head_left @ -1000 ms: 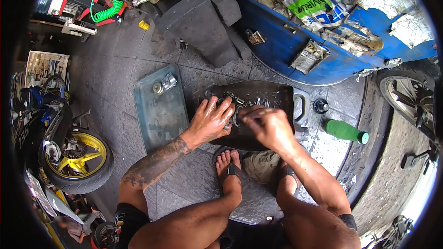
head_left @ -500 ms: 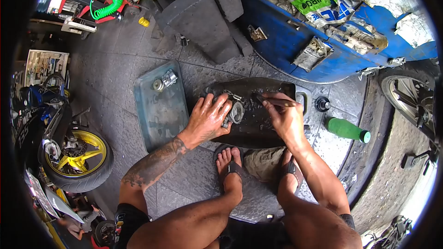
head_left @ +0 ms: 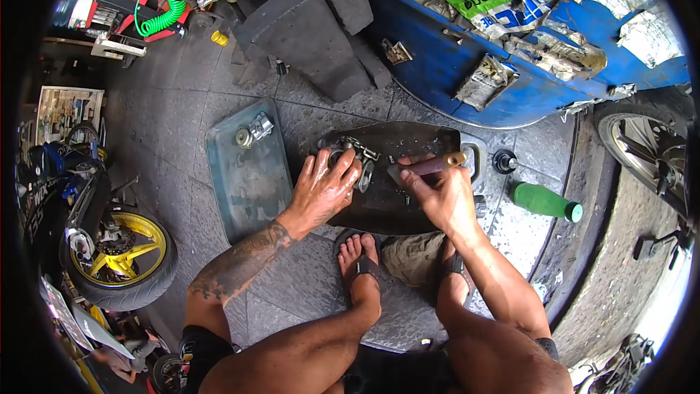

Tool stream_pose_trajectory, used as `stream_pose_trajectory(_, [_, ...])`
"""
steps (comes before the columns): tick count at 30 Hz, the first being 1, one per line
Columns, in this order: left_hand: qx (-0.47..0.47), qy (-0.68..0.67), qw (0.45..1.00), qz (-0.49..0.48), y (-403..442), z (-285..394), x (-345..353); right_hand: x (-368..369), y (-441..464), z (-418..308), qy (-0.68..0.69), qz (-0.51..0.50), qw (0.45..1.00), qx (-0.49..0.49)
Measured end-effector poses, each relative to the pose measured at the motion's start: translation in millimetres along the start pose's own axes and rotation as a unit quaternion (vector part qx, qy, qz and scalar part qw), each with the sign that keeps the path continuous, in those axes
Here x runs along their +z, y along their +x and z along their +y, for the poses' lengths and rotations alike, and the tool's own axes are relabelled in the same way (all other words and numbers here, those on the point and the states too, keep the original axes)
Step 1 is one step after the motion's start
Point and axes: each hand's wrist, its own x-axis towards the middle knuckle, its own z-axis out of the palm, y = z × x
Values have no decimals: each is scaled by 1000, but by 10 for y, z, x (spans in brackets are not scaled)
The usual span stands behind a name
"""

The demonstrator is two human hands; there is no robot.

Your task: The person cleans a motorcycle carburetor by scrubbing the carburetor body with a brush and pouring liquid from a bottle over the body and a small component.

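Note:
My left hand (head_left: 326,184) is wrapped over a metal carburetor (head_left: 367,175) with a round open bore, its fingers covering much of the body. The carburetor rests on a dark oily tray (head_left: 430,211), which looks like a cut-open plastic can with a pale handle at its right end. In my right hand (head_left: 446,193) is a paintbrush (head_left: 445,163), its wooden handle pointing right and its dark tip pointing left towards the carburetor. A gap shows between brush tip and carburetor. Small bits lie on the tray between the hands.
Left of the tray stands a grey-blue basin (head_left: 251,222) holding small metal parts (head_left: 254,131). On the right are a green bottle (head_left: 545,201) and a black round cap-like piece (head_left: 504,161). A blue drum (head_left: 430,76) with dirty packaging borders the far side; a yellow-wheeled motorcycle (head_left: 120,255) stands left.
The brush has turned in my right hand, so its handle end now shows. My left hand has shifted slightly on the carburetor, which has tilted. The whole view has moved a little.

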Motion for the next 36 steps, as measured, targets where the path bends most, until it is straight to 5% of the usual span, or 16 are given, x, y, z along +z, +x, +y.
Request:
stream_pose_trajectory(2, [9, 26, 999, 20, 10, 24, 36, 38, -21, -39, 19, 17, 997, -69])
stream_pose_trajectory(9, [29, 33, 997, 55, 4, 12, -15, 250, -103, 64, 111, 18, 993, -30])
stream_pose_trajectory(12, [70, 55, 993, 72, -53, -11, -57, 198, -4, 241, 9, 10, 996, -85])
stream_pose_trajectory(16, [40, 35, 997, 53, -58, -4, -77, 137, -114, -50, 114, 11, 992, -61])
stream_pose_trajectory(18, [32, -5, 999, 29, -56, -8, -104, 274, -93, 134, 86, -7, 984, -153])
stream_pose_trajectory(22, [18, -8, 1000, 20, -51, -20, -148, 176, -36, 197, 76, 21, 992, -99])
stream_pose_trajectory(25, [-6, -44, 999, 24, -16, -13, -160, 262, -113, 135, 157, -2, 969, -192])
stream_pose_trajectory(28, [26, -29, 999, 32, -13, 23, -135, 168, 9, 229, 33, -22, 995, -91])
stream_pose_trajectory(32, [-10, -53, 998, 41, -5, 36, -112, 203, -135, 65, 116, 3, 974, -194])
stream_pose_trajectory(36, [20, -19, 998, 58, 36, 49, -142, 193, -59, 187, 96, 24, 986, -135])
